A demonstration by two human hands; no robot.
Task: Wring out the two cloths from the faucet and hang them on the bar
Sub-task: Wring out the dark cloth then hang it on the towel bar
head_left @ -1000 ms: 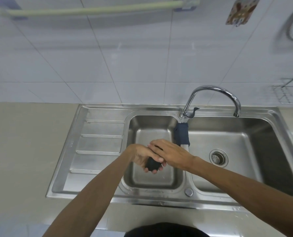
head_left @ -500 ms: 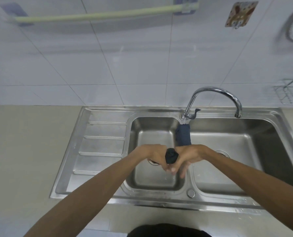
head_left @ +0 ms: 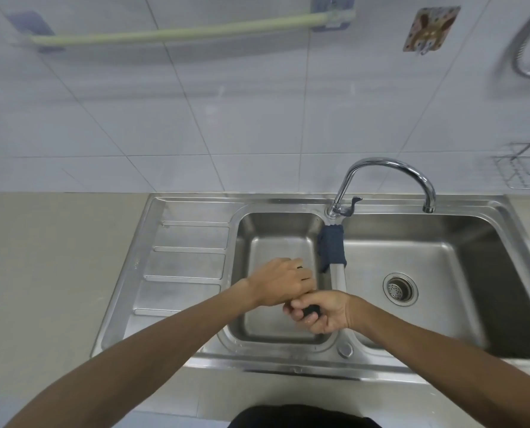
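A dark cloth (head_left: pixel 311 310) is bunched between both my hands over the left basin of the steel sink (head_left: pixel 195 359). My left hand (head_left: pixel 284 282) grips its far end, knuckles up. My right hand (head_left: pixel 321 312) is closed around its near end, and only a small dark patch shows between the fingers. A second dark blue cloth (head_left: pixel 331 245) lies draped over the divider between the two basins, just below the base of the chrome faucet (head_left: pixel 387 168). The pale green bar (head_left: pixel 177 32) is fixed high on the tiled wall, bare.
The right basin holds a round drain strainer (head_left: pixel 399 288). A ribbed draining board (head_left: pixel 189 264) lies left of the basins, with beige counter (head_left: pixel 56 273) beyond it. A wire rack (head_left: pixel 523 165) and a metal hose (head_left: pixel 526 41) sit at the right wall. A decorated hook (head_left: pixel 430 29) hangs above.
My hands have twisted against each other on the cloth: the left rolled over on top, the right turned under. The view tilted up slightly. The draped cloth has not moved.
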